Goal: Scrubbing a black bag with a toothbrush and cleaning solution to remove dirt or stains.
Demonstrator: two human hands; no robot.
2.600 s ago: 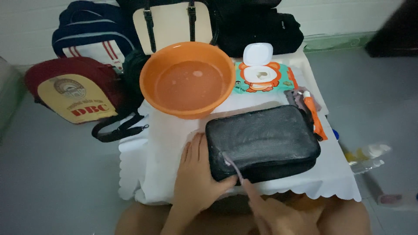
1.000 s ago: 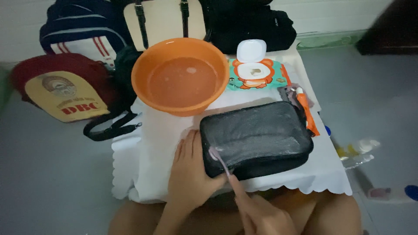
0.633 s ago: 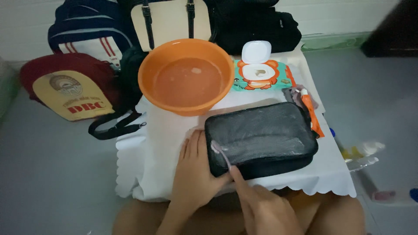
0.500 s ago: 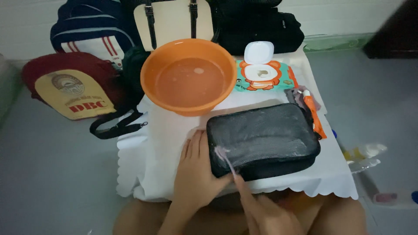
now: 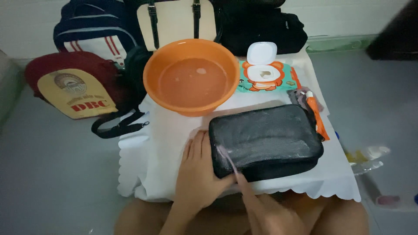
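right hand (image 5: pixel 272 213): cut by bottom edge | backpacks (image 5: pixel 93 26): tops cut off

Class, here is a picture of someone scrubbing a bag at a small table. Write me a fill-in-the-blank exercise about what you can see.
1. The right hand holds a ____ against the black bag.
2. The left hand steadies the bag's ____ end.
3. The basin behind the bag is ____ in colour.
4. The wet-wipes pack has its lid ____.

Missing words: toothbrush; left; orange; open

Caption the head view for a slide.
Left hand steadies a black pouch while right hand scrubs it with a toothbrush.
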